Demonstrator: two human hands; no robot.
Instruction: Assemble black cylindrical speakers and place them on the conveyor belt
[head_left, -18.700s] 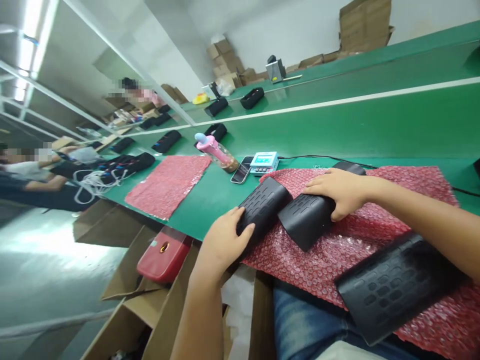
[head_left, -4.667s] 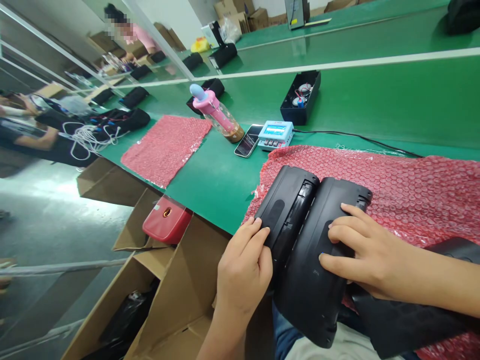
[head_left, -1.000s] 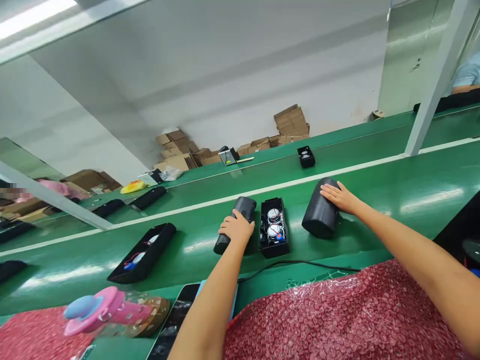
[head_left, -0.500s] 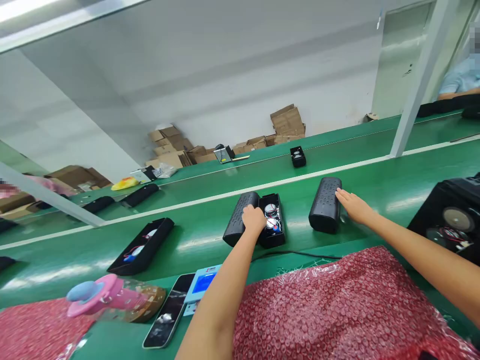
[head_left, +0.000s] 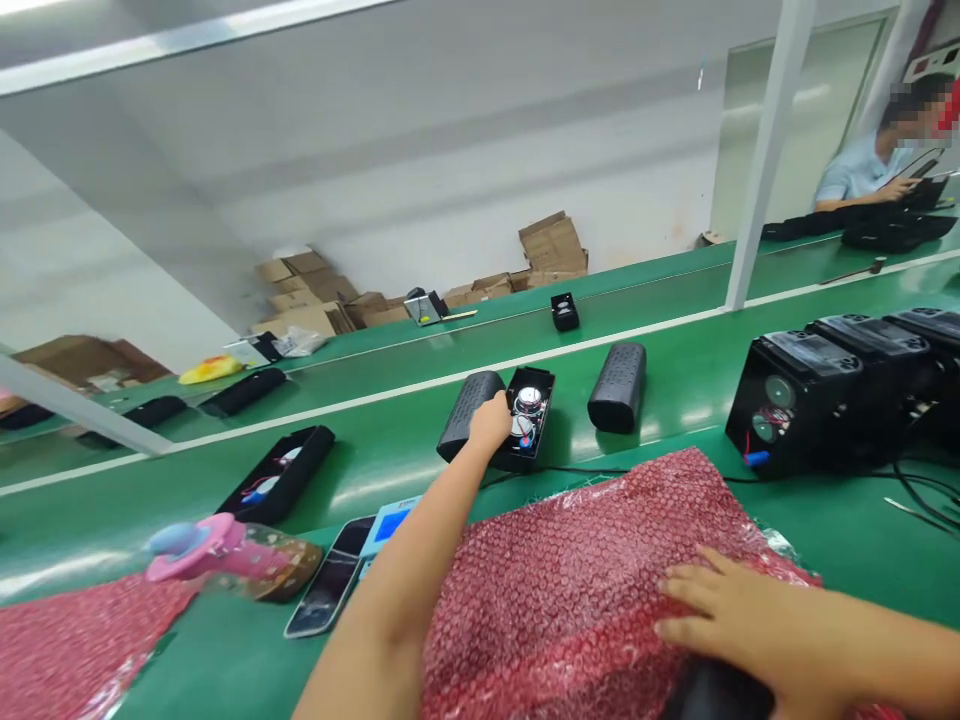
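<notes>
My left hand reaches forward, fingers curled at the near rim of an open black speaker housing. Inside that housing show round silver speaker drivers, red wires and a blue connector. Against its left side lies a closed black speaker with a dimpled grille, partly behind my hand. My right hand hovers or rests over the red bubble wrap, fingers spread; whether it touches is unclear. Below it is a dark, blurred object at the bottom edge. Another dimpled speaker lies on the belt farther forward.
Open speaker housings stand in a row at right, cables beside them. On the left are another open housing, a pink-lidded bottle, a phone and a light-blue device. A co-worker sits far right.
My right hand has left the dimpled speaker on the right and come back over the bubble wrap. My left hand stays at the open housing. The view has swung to the right.
</notes>
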